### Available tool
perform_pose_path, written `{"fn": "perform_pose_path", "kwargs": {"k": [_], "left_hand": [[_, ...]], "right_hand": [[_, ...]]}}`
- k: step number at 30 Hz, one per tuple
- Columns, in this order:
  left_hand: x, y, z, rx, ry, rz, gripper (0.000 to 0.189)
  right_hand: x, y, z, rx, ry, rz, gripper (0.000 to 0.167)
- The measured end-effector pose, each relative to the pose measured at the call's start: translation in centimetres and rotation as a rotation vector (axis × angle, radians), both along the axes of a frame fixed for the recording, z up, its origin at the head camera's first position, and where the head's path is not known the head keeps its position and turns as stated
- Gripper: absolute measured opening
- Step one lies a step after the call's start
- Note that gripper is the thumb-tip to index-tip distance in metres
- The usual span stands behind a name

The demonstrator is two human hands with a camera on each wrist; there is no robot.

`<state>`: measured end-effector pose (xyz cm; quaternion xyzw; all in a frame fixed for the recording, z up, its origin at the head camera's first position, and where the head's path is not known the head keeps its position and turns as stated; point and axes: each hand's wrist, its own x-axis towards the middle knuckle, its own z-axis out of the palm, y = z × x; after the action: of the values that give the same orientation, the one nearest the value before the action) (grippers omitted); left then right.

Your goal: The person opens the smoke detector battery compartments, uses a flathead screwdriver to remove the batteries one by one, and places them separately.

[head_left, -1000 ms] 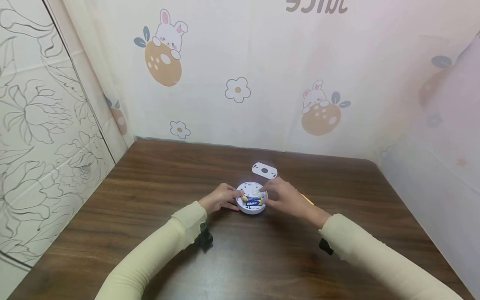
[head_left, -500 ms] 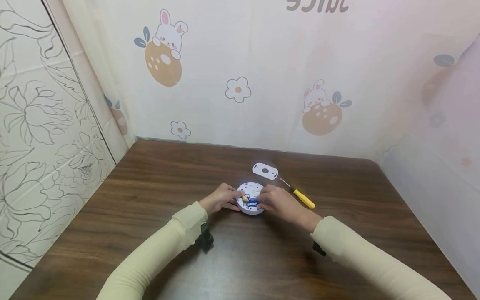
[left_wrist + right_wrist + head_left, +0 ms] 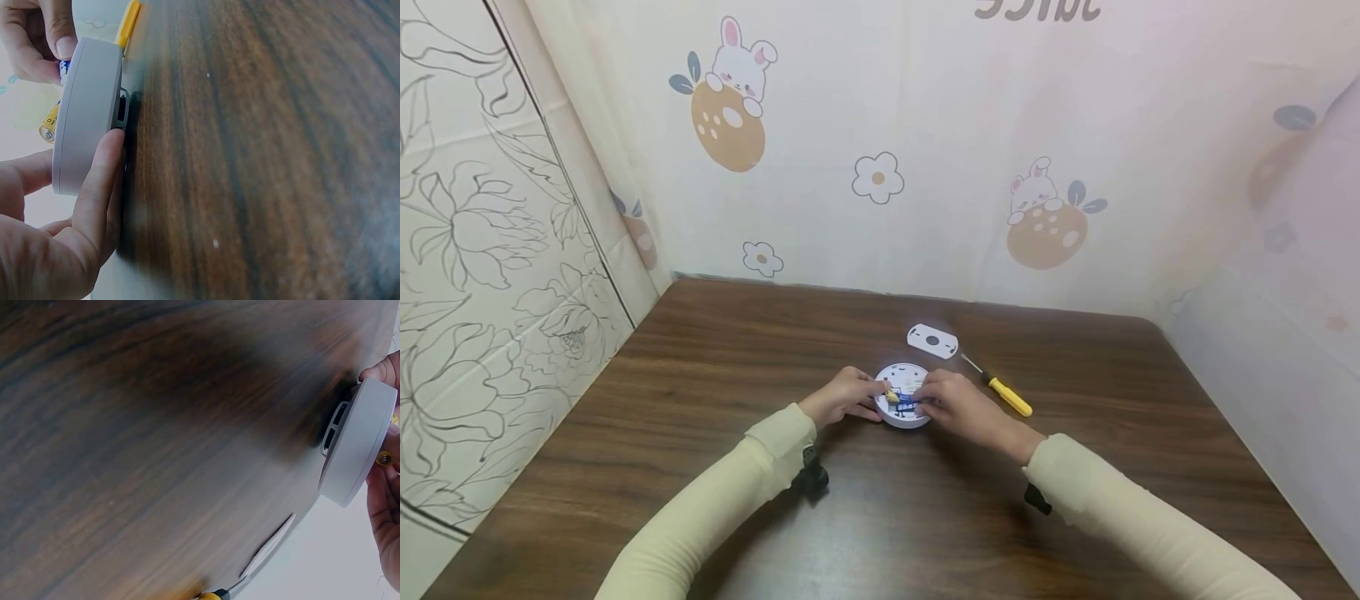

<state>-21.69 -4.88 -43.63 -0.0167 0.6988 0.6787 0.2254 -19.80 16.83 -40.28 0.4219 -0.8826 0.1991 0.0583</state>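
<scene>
A round white smoke detector [image 3: 904,422], by the look of its vents, lies with its battery side up on the table. My left hand [image 3: 841,395] holds it at the left rim, with fingers under the edge in the left wrist view. My right hand [image 3: 961,408] pinches a blue-and-yellow battery [image 3: 49,125] over the detector's upper face. That battery sticks up past the rim in the left wrist view, and its end [image 3: 384,459] shows between the right fingers in the right wrist view. How deep it sits in the compartment is hidden by the fingers.
Behind the detector lies a white oblong mounting plate [image 3: 932,341] with a dark round centre. A yellow-handled screwdriver [image 3: 1009,396] rests right of it, tip towards the plate. The brown wooden table [image 3: 760,333] runs back to a patterned curtain [image 3: 820,125].
My right hand has come down and left onto the detector, uncovering the screwdriver; since half a second ago it has barely moved. My left hand stays at the rim.
</scene>
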Motion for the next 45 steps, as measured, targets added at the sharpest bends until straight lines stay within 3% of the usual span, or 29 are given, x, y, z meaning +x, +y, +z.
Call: {"fn": "perform_pose_path", "kwargs": {"k": [7,16,21,29,35,45], "left_hand": [[-0.1,-0.2,0.1,0.006,-0.01,0.012,0.033],[-0.1,-0.3,0.1,0.006,-0.013,0.012,0.033],[-0.2,-0.3,0.0,-0.004,-0.016,0.007,0.034],[-0.2,-0.2,0.1,-0.028,-0.028,-0.009,0.034],[-0.3,-0.2,0.1,-0.025,-0.022,-0.012,0.033],[-0.5,-0.3,0.1,-0.027,-0.033,-0.011,0.034]], "right_hand": [[-0.7,0.5,0.0,-0.062,-0.052,-0.004,0.018],[-2.3,0.7,0.6,-0.169,-0.002,0.005,0.014],[-3.2,0.6,1.0,-0.187,-0.048,-0.044,0.013],[-4.8,0.2,1.3,-0.206,-0.025,-0.052,0.013],[-6.3,-0.7,1.6,-0.208,-0.064,-0.091,0.014],[-9.1,-2.4,0.8,-0.2,-0.109,-0.144,0.011]]}}
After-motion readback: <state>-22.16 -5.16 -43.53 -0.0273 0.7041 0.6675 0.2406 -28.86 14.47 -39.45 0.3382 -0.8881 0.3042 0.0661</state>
